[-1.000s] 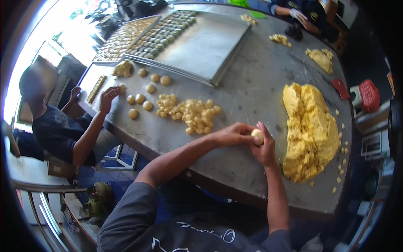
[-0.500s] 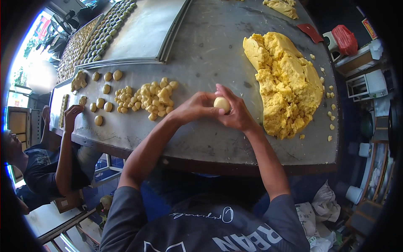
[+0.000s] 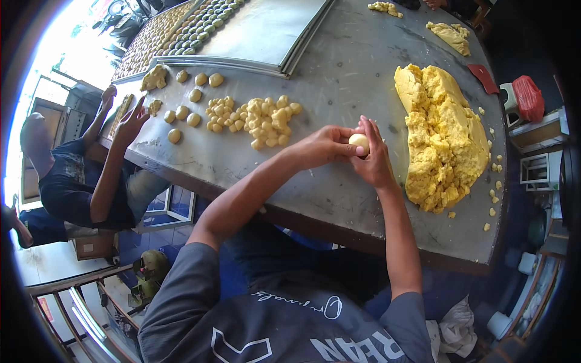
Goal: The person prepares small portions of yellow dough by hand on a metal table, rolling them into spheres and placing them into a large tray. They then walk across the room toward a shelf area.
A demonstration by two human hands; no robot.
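A smooth, pale dough ball [image 3: 359, 143] sits between my two hands above the metal table. My left hand [image 3: 322, 147] curls round its left side, thumb pressed against it. Cupped on the other side, my right hand [image 3: 377, 164] closes its fingers and thumb about the ball. To the right lies a large, crumbly mound of yellow dough [image 3: 445, 142]. Left of my hands there are piles of small pale dough lumps [image 3: 269, 121]. Beyond them, several larger tan balls [image 3: 193, 119] are spread out on the table.
Stacked metal trays [image 3: 260, 39] at the far left bear rows of green and tan pieces. A co-worker's hand [image 3: 132, 124] is raised at the table's left end. A red flat scraper-like piece [image 3: 483, 78] and another yellow dough lump [image 3: 451, 37] lie at the far right.
My view has shifted, so the table appears turned and moved rightward. The dough ball stays between my hands. The co-worker's nearer hand has opened and lifted off the small dough piece.
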